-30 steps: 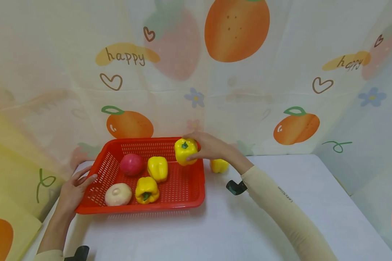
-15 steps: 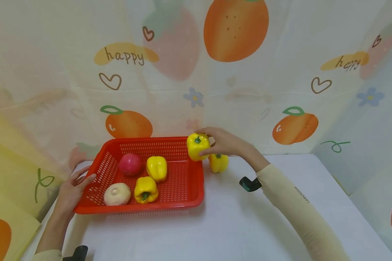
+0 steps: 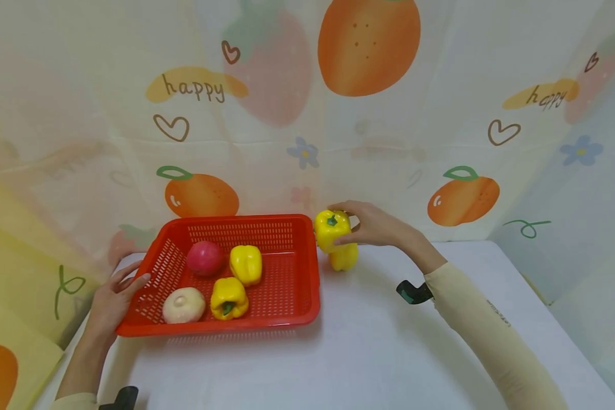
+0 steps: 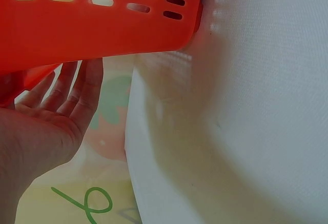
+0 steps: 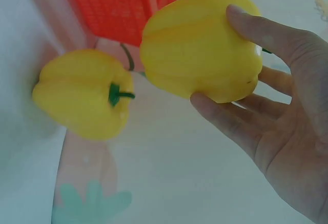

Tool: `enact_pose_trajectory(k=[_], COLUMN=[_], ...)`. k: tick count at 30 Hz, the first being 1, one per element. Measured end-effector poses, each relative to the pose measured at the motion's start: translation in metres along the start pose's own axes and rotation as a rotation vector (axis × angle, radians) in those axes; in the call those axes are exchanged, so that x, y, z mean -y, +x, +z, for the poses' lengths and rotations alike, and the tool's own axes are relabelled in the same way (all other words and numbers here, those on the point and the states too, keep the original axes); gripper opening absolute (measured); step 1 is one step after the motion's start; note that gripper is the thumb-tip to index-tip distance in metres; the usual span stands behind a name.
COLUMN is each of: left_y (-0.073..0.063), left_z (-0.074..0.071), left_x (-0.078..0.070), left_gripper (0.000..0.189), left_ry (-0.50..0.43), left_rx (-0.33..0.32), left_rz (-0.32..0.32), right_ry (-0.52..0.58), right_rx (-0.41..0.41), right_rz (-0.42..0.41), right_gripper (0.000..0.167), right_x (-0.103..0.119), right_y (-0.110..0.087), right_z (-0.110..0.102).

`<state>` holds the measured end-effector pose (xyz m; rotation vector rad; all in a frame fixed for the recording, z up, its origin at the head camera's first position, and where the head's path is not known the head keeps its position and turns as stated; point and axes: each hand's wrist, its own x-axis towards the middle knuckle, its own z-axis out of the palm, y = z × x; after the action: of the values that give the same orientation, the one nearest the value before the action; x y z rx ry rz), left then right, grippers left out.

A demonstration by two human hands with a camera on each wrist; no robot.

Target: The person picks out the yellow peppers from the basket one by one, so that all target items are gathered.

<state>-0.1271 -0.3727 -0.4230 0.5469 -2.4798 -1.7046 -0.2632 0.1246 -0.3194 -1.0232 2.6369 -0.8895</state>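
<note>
My right hand [image 3: 376, 225] holds a yellow bell pepper [image 3: 331, 230] between thumb and fingers, just beyond the right rim of a red plastic basket [image 3: 315, 285]. Below and partly behind it, another yellow bell pepper [image 3: 344, 261] stands on the table; the right wrist view shows this pepper [image 5: 84, 93] with its green stem, apart from the held one. At the basket's left side my left hand [image 3: 111, 302] grips the rim, thumb over the edge. From below, the left wrist view shows the fingers [image 4: 92, 88] against the rim's underside.
Inside the basket lie two yellow bell peppers [image 3: 246, 265] [image 3: 229, 298], a dark pink round fruit [image 3: 205, 258] and a flattened cream-coloured vegetable [image 3: 184, 305]. A white-covered table [image 3: 369, 353] bears the basket. Behind it hangs a fruit-printed curtain [image 3: 389, 171].
My right hand has carried the yellow bell pepper from above the basket's back right corner rightward past the rim, over the pepper on the table. The left hand stays at the basket's rim.
</note>
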Motion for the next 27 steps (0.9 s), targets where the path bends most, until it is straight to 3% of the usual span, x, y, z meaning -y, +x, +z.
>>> enact_pose_trajectory(k=[27], left_y=[-0.001], left_z=[0.0], left_x=[0.0], left_gripper=[0.071], left_ry=[-0.011], left_rx=[0.009], left_rz=[-0.004], right_ry=[-0.007], right_rx=[-0.067], right_rz=[0.058], right_gripper=[0.074], right_x=[-0.037], right_y=[-0.035], right_z=[-0.027])
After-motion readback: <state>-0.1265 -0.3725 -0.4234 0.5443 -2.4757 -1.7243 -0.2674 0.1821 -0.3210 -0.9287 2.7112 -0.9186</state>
